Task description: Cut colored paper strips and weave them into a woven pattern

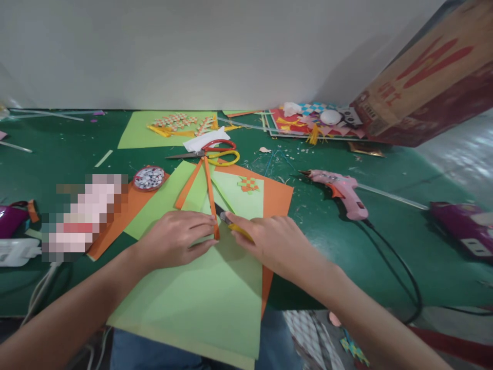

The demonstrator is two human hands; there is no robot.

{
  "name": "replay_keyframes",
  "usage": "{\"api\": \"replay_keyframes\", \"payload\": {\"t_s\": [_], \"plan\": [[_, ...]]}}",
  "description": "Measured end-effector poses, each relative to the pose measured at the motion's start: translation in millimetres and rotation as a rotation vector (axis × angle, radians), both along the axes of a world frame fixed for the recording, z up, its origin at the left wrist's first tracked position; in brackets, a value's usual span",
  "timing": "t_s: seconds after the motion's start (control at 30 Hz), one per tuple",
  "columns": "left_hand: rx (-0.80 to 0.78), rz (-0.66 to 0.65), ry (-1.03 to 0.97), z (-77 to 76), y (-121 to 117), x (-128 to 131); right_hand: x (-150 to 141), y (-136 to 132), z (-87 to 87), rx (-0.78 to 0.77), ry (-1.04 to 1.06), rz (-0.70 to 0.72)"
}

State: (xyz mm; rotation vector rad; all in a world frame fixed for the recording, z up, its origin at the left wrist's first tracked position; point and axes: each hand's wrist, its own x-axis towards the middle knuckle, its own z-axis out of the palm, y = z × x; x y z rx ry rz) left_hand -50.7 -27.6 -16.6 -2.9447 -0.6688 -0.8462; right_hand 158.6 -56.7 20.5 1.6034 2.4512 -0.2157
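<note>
My left hand [175, 239] pinches the lower end of a narrow orange paper strip [210, 190] between thumb and fingers. In my right hand [269, 239] is a yellow-handled utility knife [224, 218], its dark blade against the strip's right side. Both hands are over a light green paper sheet [200, 293]. A second orange strip [188, 185] and a thin green strip [224, 194] fan out from near the same top point. Just above them lie scissors [200, 154] with red and yellow handles. A small woven orange-green paper piece [249, 184] rests right of the strips.
A pink glue gun [341, 187] with a black cord lies to the right. At the left are a round box of small beads or eyes [149, 178] and a blurred-out pink object [88, 216]. Woven pieces [175, 122] lie behind, and a large paper bag [419, 77] stands at the back right.
</note>
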Motion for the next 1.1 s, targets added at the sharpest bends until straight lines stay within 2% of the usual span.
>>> {"api": "replay_keyframes", "payload": {"t_s": [0.2, 0.43, 0.57, 0.67, 0.73, 0.8, 1.0, 1.1], "plan": [[0.032, 0.000, -0.015, 1.4, -0.3, 0.3, 1.5, -0.1, -2.2, 0.007, -0.026, 0.017], [0.056, -0.061, -0.007, 3.2, -7.4, 7.2, 5.3, -12.6, -3.0, 0.002, -0.053, 0.044], [-0.062, -0.072, -0.092, 5.3, -8.8, 9.2, 6.8, -18.3, -4.1, -0.010, -0.067, 0.058], [-0.145, 0.046, -0.172, 9.8, -2.5, 9.0, 7.5, -19.1, -5.4, -0.011, -0.042, 0.059], [-0.116, 0.188, -0.141, 11.4, 4.8, 8.1, 7.9, -18.3, -5.5, -0.012, -0.021, 0.055], [-0.083, 0.258, -0.054, 10.0, 12.1, 6.9, 8.2, -17.0, -4.8, -0.012, -0.014, 0.053], [0.049, 0.204, 0.079, -4.2, 21.4, 3.3, 9.3, -15.3, -4.3, -0.018, -0.009, 0.066], [0.106, 0.170, 0.106, -6.5, 20.7, 2.6, 10.1, -15.8, -6.7, -0.009, 0.004, 0.068]]}}
